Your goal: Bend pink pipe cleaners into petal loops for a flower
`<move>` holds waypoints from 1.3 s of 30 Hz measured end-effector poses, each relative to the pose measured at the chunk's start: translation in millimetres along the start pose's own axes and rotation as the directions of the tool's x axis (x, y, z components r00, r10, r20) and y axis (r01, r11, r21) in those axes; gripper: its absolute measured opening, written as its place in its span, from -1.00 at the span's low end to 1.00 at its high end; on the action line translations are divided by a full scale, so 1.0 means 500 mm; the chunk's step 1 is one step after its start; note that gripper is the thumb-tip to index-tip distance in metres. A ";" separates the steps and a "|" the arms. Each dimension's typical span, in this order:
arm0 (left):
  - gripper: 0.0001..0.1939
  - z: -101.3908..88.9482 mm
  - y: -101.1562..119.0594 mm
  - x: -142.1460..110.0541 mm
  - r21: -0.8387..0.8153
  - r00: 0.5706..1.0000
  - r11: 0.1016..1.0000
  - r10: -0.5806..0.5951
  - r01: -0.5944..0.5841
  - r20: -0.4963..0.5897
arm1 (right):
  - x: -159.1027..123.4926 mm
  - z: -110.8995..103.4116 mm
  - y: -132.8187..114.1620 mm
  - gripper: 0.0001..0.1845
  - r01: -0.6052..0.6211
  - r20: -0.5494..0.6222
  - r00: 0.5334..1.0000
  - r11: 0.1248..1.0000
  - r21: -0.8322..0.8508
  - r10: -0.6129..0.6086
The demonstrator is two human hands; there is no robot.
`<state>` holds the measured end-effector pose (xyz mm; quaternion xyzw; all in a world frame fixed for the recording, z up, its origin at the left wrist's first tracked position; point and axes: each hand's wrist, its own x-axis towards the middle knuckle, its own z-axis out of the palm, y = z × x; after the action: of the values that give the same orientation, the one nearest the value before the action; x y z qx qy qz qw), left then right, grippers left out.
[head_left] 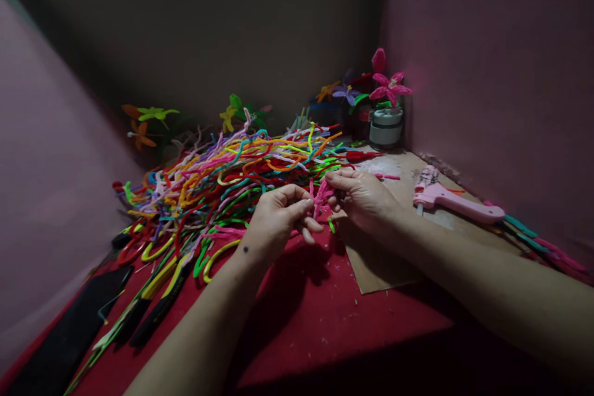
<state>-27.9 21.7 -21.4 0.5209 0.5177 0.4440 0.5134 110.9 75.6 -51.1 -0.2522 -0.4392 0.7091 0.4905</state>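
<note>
Between my hands is a small pink bent pipe-cleaner piece (320,198), with several loops or strands splayed out. My right hand (359,195) pinches its right side between thumb and fingers. From the left, my left hand (283,213) closes thumb and forefinger at the piece's edge, the other fingers loosely curled. Exactly what lies between the left fingertips is too small and dim to make out. Both hands are above the red cloth (297,334), just in front of a large heap of coloured pipe cleaners (223,179).
A pink glue gun (459,201) rests at the right on a brown board (380,266). Pliers with yellow-black handles (162,291) and a black flat object (69,328) are at left. A pink pipe-cleaner flower (390,88) stands in a jar (386,128) by the wall.
</note>
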 end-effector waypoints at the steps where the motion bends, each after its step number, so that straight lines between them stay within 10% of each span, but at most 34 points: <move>1: -0.84 -0.002 0.001 0.001 -0.020 1.000 1.000 -0.023 0.024 0.021 | -0.001 0.000 -0.001 -0.82 -0.010 0.000 1.000 1.000 -0.002 0.010; 9: -0.77 -0.008 0.001 0.002 0.125 0.999 0.992 -0.024 0.020 0.034 | -0.008 0.011 -0.006 -0.80 -0.015 -0.073 0.997 0.996 -0.084 0.009; 20: -0.82 -0.002 -0.021 -0.001 0.621 0.941 0.748 0.334 -0.235 -0.047 | -0.005 0.010 0.004 -0.75 -0.044 -0.111 0.993 0.998 -0.036 0.040; 27: -0.83 0.009 -0.013 0.000 0.246 0.999 0.969 -0.032 0.034 -0.014 | -0.005 0.012 0.007 -0.82 -0.082 -0.055 0.995 0.997 0.018 0.082; 34: -0.81 0.009 -0.014 0.002 0.069 0.989 0.997 0.036 -0.027 -0.141 | -0.009 0.020 0.019 -0.78 -0.008 0.012 1.000 0.997 0.083 0.007; 39: -0.85 0.018 -0.040 0.002 0.273 0.959 0.957 0.169 -0.104 -0.226 | -0.011 0.030 0.026 -0.84 0.007 -0.049 0.999 0.995 0.096 -0.002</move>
<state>-20.4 20.6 -42.2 0.5585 0.5935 0.4688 0.3406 95.1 63.4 -55.4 -0.2449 -0.3931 0.7219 0.5142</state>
